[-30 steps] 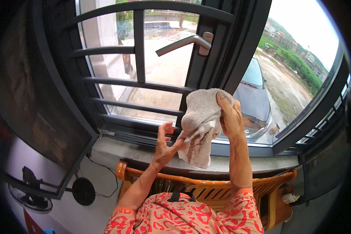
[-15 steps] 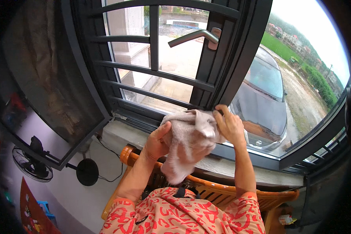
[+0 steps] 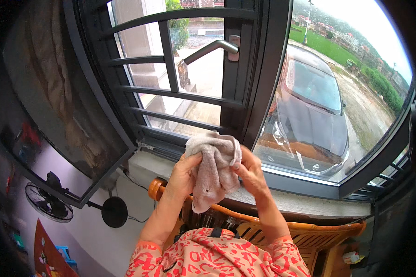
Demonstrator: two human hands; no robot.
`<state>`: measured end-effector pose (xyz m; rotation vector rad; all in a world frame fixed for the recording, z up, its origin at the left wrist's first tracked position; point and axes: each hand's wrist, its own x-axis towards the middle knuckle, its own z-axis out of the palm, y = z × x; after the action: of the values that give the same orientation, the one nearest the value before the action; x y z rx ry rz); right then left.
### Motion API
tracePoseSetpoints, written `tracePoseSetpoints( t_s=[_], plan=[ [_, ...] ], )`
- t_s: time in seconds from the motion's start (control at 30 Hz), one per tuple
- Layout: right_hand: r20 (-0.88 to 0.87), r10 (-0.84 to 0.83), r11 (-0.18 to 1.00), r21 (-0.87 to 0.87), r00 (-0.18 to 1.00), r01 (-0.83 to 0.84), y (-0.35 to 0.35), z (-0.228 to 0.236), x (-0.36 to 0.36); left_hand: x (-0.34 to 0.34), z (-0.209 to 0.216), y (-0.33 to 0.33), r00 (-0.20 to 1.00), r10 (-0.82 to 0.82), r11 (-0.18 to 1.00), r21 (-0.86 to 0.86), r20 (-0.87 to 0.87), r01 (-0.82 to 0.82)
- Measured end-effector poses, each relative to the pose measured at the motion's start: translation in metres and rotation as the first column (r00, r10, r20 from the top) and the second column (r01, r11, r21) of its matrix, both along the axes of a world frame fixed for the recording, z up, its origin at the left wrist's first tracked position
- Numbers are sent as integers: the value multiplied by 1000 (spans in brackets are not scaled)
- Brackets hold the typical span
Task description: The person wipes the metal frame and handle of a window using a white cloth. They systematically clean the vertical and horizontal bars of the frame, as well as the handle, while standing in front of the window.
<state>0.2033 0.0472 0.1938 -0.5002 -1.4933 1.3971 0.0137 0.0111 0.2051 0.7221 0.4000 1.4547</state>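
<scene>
A crumpled pale pinkish-grey cloth (image 3: 212, 168) hangs between my two hands in front of the window. My left hand (image 3: 185, 173) grips its left side with the thumb on top. On the right edge, my right hand (image 3: 251, 170) pinches the cloth between thumb and fingers; some of those fingers are hidden behind it. The lower part of the cloth dangles free and has a small dark spot. Just beyond it are the dark window frame (image 3: 259, 92) and its horizontal bars, with a metal handle (image 3: 212, 49) higher up.
Below the window runs a pale sill (image 3: 300, 203), with a slatted wooden bench (image 3: 282, 233) in front. An opened dark screen panel (image 3: 85, 182) stands at the left, near a black fan (image 3: 49, 201). A parked car (image 3: 309, 120) shows through the glass at right.
My right hand has drawn in from the window frame toward my left hand and now holds the cloth's right edge. The cloth is bunched more closely. The view has shifted slightly.
</scene>
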Motion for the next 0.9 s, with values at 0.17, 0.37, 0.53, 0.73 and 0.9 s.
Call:
tracePoseSetpoints(
  t_s=[0.17, 0.37, 0.53, 0.73, 0.9],
  plan=[
    [-46, -386, 922, -11, 921, 386, -3, -9, 1, -12, -9, 2, 994, -97, 994, -45, 51, 99],
    [-30, -496, 860, 124, 868, 496, 9, 10, 18, -18, -25, -6, 999, -30, 998, -61, 13, 31],
    [309, -365, 853, 488, 878, 183, -4, 8, -8, -19, -18, -13, 982, -155, 988, -42, -105, 151],
    [86, -13, 987, 159, 996, -1, 6, -23, -12, -30, 5, -15, 892, 106, 994, 9, -440, -113],
    [-292, 21, 997, -60, 956, -40, 15, 14, -14, -15, -21, 8, 451, 745, 667, 523, -492, -530]
  ],
)
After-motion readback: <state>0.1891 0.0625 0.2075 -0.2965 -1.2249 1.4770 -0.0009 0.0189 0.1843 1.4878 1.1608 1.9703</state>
